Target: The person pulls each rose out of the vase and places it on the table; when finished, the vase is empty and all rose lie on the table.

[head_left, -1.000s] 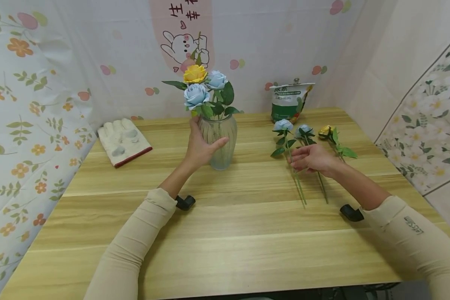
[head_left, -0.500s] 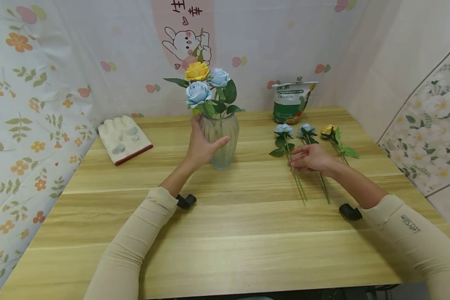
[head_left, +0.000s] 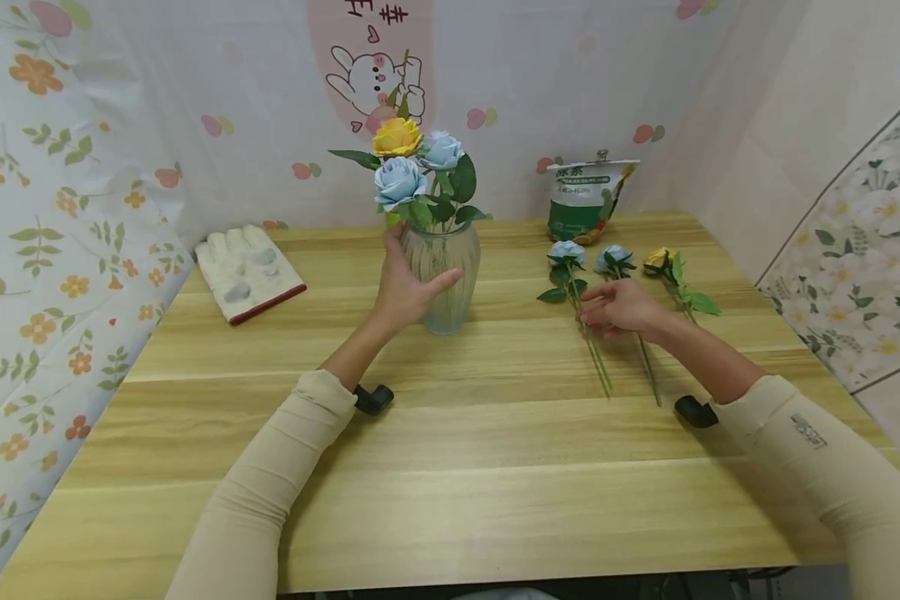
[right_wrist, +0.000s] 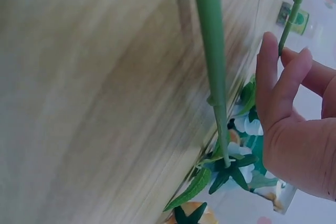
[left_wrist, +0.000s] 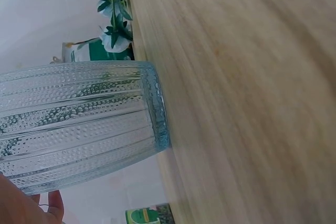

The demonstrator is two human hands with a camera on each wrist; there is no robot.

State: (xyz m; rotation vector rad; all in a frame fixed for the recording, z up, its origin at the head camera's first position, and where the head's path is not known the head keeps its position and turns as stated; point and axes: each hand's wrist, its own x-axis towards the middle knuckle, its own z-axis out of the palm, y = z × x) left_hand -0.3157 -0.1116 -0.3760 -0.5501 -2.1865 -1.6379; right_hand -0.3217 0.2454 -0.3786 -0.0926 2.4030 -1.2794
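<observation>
Ribbed, dimpled clear-glass vase (head_left: 450, 287) stands upright on the wood-grained table (head_left: 457, 483), bearing yellow and blue roses (head_left: 400, 181); left hand (head_left: 411, 292) grips its left side, thumb spread wide. Farther right, right hand (head_left: 621, 308), fingertips together, pinches the slim green stem (right_wrist: 292, 17) of a blue rose (head_left: 567, 251).

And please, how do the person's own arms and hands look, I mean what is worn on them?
The arms have beige, wrinkled sleeves: the left sleeve looks plain, the right sleeve carries small dark lettering. Beside each cuff shows a small black device. The left hand and right hand wear no gloves.
</observation>
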